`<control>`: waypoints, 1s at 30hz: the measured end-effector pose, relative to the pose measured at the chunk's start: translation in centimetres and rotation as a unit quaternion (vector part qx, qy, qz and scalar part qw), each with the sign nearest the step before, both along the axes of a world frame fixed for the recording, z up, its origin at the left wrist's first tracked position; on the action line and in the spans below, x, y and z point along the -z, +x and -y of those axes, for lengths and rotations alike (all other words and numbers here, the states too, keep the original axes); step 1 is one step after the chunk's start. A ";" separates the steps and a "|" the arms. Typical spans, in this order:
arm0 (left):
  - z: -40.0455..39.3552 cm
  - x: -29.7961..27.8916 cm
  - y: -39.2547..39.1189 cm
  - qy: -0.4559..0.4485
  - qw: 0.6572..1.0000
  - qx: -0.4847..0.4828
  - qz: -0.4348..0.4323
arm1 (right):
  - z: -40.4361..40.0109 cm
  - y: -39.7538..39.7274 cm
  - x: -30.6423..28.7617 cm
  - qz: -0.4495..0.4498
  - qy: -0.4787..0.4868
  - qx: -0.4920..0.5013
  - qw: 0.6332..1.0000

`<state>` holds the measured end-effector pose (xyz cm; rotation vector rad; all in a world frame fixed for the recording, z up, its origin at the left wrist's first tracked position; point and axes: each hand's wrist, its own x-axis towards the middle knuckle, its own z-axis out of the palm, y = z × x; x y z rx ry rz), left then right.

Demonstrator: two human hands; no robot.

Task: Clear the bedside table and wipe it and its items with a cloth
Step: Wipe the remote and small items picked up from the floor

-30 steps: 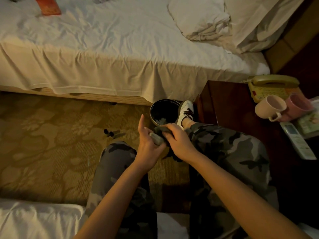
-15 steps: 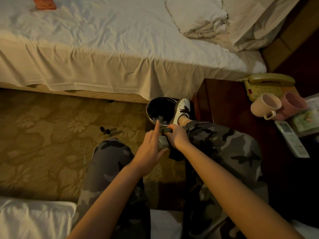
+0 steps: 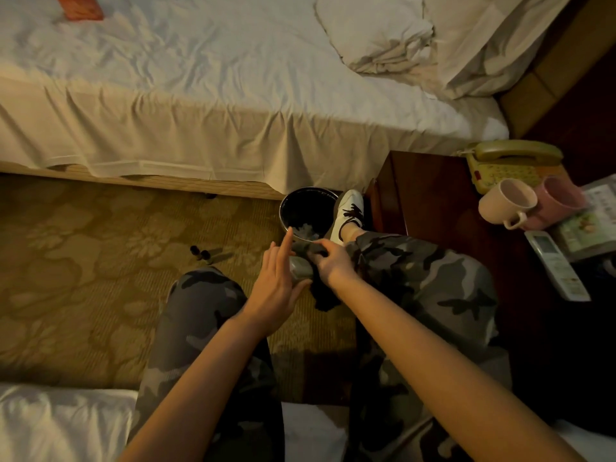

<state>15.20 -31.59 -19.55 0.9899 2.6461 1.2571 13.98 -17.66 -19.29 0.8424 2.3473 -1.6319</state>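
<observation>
My left hand (image 3: 278, 281) holds a small grey object (image 3: 299, 267) against its palm, fingers stretched up and apart. My right hand (image 3: 331, 261) grips a dark cloth (image 3: 321, 295) and presses it over that object; the cloth's tail hangs down between my knees. Both hands are in front of my right knee, just this side of a black bin (image 3: 306, 211). The dark wooden bedside table (image 3: 436, 195) stands to the right. On it sit a beige telephone (image 3: 510, 161), a cream mug (image 3: 506, 203), a pink mug (image 3: 560, 201), a white remote (image 3: 556, 265) and a booklet (image 3: 590, 225).
A bed with white sheets (image 3: 200, 95) and pillows (image 3: 376, 31) runs across the top; a red item (image 3: 80, 6) lies on it. Small dark bottles (image 3: 200, 253) lie on the patterned carpet. My white shoe (image 3: 348, 211) rests between bin and table. Another white bed edge (image 3: 60, 425) is at bottom left.
Both hands have stayed at the object with the cloth rubbing over it. My left fingers have straightened and point further up. The view has shifted slightly.
</observation>
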 end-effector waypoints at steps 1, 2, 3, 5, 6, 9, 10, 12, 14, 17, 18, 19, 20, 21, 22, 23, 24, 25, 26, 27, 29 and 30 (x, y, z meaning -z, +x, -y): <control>0.0 -0.1 0.0 0.010 1.000 -0.010 0.016 | 0.7 0.6 -0.6 -0.016 -0.032 -0.017 0.999; 0.0 -0.1 0.0 0.019 0.999 -0.019 0.024 | 1.2 1.1 -1.0 -0.026 -0.070 -0.026 0.997; 0.1 -0.2 0.1 0.024 0.999 -0.026 0.031 | 1.4 1.6 -1.4 -0.034 -0.107 -0.030 0.993; 0.3 0.2 -0.1 0.030 0.998 -0.036 0.040 | 1.2 2.4 -2.0 -0.064 -0.166 -0.047 0.983; 0.4 0.5 -0.2 0.033 0.997 -0.040 0.053 | 1.0 2.7 -2.3 -0.083 -0.177 -0.069 0.978; 0.6 1.0 -0.8 0.046 0.994 -0.039 0.095 | 0.7 3.4 -3.4 -0.111 -0.141 -0.138 0.974; 0.6 1.0 -0.8 0.051 0.992 -0.036 0.108 | 0.6 3.5 -3.5 -0.115 -0.125 -0.151 0.974; 0.7 1.1 -0.8 0.056 0.989 -0.044 0.128 | 0.4 3.3 -3.6 -0.116 -0.103 -0.173 0.973; 0.7 1.3 -0.9 0.059 0.988 -0.070 0.125 | 0.4 3.2 -3.8 -0.111 -0.123 -0.189 0.968; 0.4 0.6 -0.8 0.134 0.966 -0.131 0.180 | 0.4 2.7 -4.0 -0.109 -0.280 -0.124 0.946; 0.3 0.2 -0.8 0.167 0.952 -0.150 0.210 | 0.3 2.4 -4.0 -0.110 -0.295 -0.101 0.944; 0.1 -0.4 -0.9 0.194 0.939 -0.163 0.231 | 0.0 2.2 -4.0 -0.116 -0.257 -0.094 0.955; 0.0 -0.6 -1.0 0.211 0.931 -0.173 0.243 | -0.3 1.8 -3.8 -0.122 -0.178 -0.107 0.971; 0.0 -0.7 -1.0 0.217 0.928 -0.176 0.248 | -0.6 1.6 -3.7 -0.120 -0.092 -0.132 0.980; 0.0 -0.7 -1.0 0.213 0.930 -0.175 0.244 | -0.9 1.5 -3.6 -0.109 -0.028 -0.155 0.981; 0.1 -0.5 -1.0 0.203 0.934 -0.172 0.237 | -1.2 1.4 -3.6 -0.090 -0.001 -0.169 0.981; 0.2 -0.3 -1.1 0.194 0.939 -0.166 0.231 | -1.4 1.4 -3.7 -0.065 -0.002 -0.168 0.984; 0.2 -0.3 -1.1 0.192 0.940 -0.160 0.231 | -1.8 1.4 -3.7 -0.045 0.002 -0.161 0.986; 0.3 -0.2 -1.2 0.194 0.940 -0.158 0.234 | -2.2 1.4 -3.8 -0.030 0.026 -0.151 0.988; 0.2 -0.5 -1.3 0.206 0.936 -0.156 0.239 | -2.6 1.3 -3.9 -0.018 0.060 -0.147 0.987; 0.3 -0.7 -1.4 0.263 0.915 -0.151 0.267 | -3.2 1.3 -4.2 -0.003 0.044 -0.144 0.989; 0.5 -0.7 -1.6 0.300 0.896 -0.151 0.289 | -3.3 1.3 -4.4 -0.003 -0.009 -0.137 0.991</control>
